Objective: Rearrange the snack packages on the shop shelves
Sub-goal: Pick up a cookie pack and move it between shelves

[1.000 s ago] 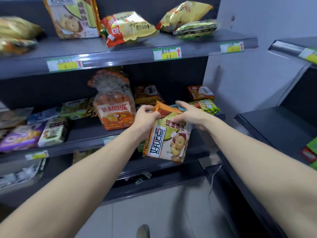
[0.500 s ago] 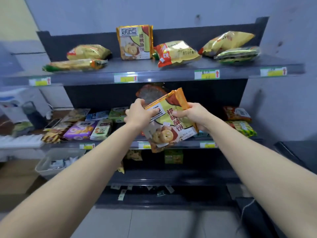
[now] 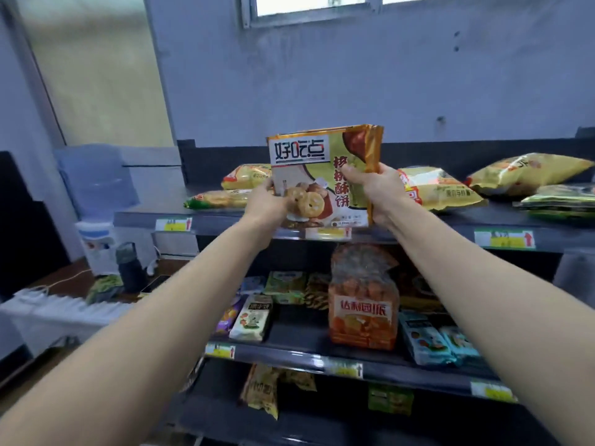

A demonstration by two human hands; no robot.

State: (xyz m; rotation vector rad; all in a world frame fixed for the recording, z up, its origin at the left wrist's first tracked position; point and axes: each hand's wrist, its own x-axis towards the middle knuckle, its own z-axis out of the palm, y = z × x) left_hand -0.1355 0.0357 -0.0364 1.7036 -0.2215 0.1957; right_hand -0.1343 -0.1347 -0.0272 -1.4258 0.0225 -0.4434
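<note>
I hold a green and orange walnut cookie package upright in front of the top shelf. My left hand grips its lower left edge. My right hand grips its right side. The package's bottom is level with the shelf's front edge. It hides the identical package seen standing there earlier. Yellow chip bags lie to the left on the top shelf, and a red and yellow bag lies to the right.
A yellow bag and a green pack lie on the top shelf's right end. The middle shelf carries an orange bag of pies and several small packs. A water dispenser stands at the left.
Both hands have lifted the cookie package from middle-shelf height up to the top shelf and turned it upright. The camera view has tilted upward.
</note>
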